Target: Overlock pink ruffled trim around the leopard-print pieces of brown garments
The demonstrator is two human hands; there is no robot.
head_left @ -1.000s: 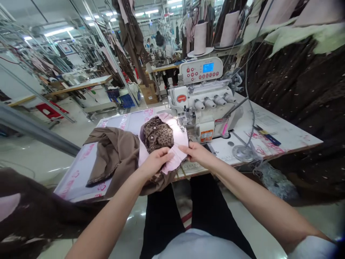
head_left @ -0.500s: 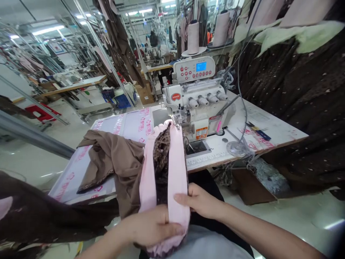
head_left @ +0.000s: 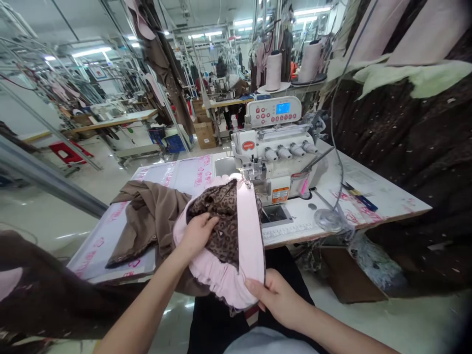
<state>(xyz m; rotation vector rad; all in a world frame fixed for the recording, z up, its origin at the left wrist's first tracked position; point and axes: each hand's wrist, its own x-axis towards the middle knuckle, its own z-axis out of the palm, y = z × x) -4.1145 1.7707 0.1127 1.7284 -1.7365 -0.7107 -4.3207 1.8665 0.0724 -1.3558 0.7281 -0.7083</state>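
A brown garment (head_left: 157,211) with leopard-print fabric (head_left: 224,233) inside lies across the table's left side and hangs over its front edge. Its pink band (head_left: 250,231) forms an open loop, partly gathered, and runs up under the presser foot area of an overlock sewing machine (head_left: 273,147). My left hand (head_left: 197,236) reaches over the loop's left side, fingers closed on the leopard-print fabric. Lower right, my right hand (head_left: 276,297) pinches the band's near corner between thumb and fingers. The fabric hides some of my fingertips.
Scissors (head_left: 363,199) with dark blue handles lie on the white tabletop (head_left: 401,196) to the right. Thread cones (head_left: 273,71) stand behind the machine. Dark cloth (head_left: 398,147) hangs at the right, and a metal pole (head_left: 55,172) slants across the left.
My left hand has gone from the band's lower front up into the loop, onto the leopard-print fabric. The loop has widened. My right hand has slid lower along the band.
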